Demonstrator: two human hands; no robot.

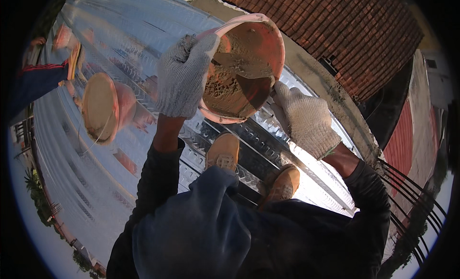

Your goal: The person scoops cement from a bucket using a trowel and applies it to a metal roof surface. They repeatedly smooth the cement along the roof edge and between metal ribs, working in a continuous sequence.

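Observation:
My left hand [184, 75], in a grey knit glove, is closed over the left rim of a pink-orange bucket [274, 41]. The bucket is tilted so its mouth faces me, and wet grey-brown mortar [223, 85] coats its inside. My right hand [306, 113], gloved too, is closed at the bucket's right side around the handle of a trowel [256, 92]. The trowel's dark blade lies inside the bucket against the mortar; most of its handle is hidden by my fingers.
A second bucket [125, 104] filled with mortar stands on the metal decking [72, 159] to the left. Past it, a co-worker's dark leg with red stripes [43, 80] shows. Along the right run a concrete edge [345, 101], a tiled roof [330, 29] and black cables [417, 202].

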